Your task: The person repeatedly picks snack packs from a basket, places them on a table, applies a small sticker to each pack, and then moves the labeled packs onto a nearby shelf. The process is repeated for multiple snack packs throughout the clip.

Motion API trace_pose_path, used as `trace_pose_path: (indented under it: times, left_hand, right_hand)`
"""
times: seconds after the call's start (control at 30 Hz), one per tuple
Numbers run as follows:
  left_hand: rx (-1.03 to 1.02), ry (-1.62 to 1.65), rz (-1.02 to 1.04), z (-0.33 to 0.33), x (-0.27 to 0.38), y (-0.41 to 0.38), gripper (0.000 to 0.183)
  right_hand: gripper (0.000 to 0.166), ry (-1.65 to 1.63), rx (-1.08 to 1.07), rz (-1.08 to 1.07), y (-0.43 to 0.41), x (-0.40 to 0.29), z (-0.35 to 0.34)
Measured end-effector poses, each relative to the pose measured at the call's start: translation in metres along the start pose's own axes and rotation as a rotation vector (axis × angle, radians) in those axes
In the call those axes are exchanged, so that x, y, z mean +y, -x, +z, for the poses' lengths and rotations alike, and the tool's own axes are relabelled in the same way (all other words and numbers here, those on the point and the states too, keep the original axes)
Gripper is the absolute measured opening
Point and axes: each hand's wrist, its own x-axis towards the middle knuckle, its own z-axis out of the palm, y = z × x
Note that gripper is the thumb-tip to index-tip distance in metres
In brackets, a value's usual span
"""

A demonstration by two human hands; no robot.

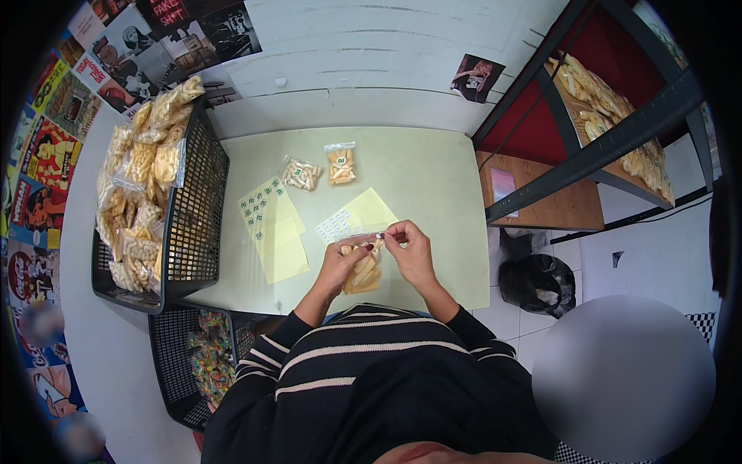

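My left hand (336,268) grips a clear plastic bag of pale stick-shaped snacks (364,277) over the table's front edge, its thumb lying across the upper part. At the bag's top right corner, my right hand (413,255) pinches a small white piece (379,236), which looks like a label. Just beyond the bag lies a yellow backing sheet (371,206) with small white printed labels at its left. Other yellow sheets (281,243) with green logo stickers lie to the left. Two filled bags, one of pale snacks (301,174) and one more orange (341,165), rest farther back, each bearing a green sticker.
A black plastic crate (194,214) heaped with bagged snacks (142,156) stands at the table's left. Below it, another crate (168,348) holds colourful packets (211,354). A metal-framed shelf (597,162) with more bags and a black rubbish bag (536,284) are at right.
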Motion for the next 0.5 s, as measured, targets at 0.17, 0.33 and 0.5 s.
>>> trace_pose_path:
  times: [0.17,0.33,0.5]
  left_hand:
    - [0.024,0.110,-0.046,0.000,-0.006,-0.002,0.028]
    - [0.038,0.157,-0.078,-0.001,-0.002,0.002,0.029]
    - [-0.036,0.115,-0.091,-0.003,0.001,0.002,0.024]
  right_hand:
    - [0.018,-0.240,0.027,-0.003,-0.003,0.030,0.008]
    - [0.021,-0.483,-0.111,0.154,-0.005,0.018,0.001]
    - [0.013,-0.409,-0.215,0.157,-0.003,0.013,-0.002]
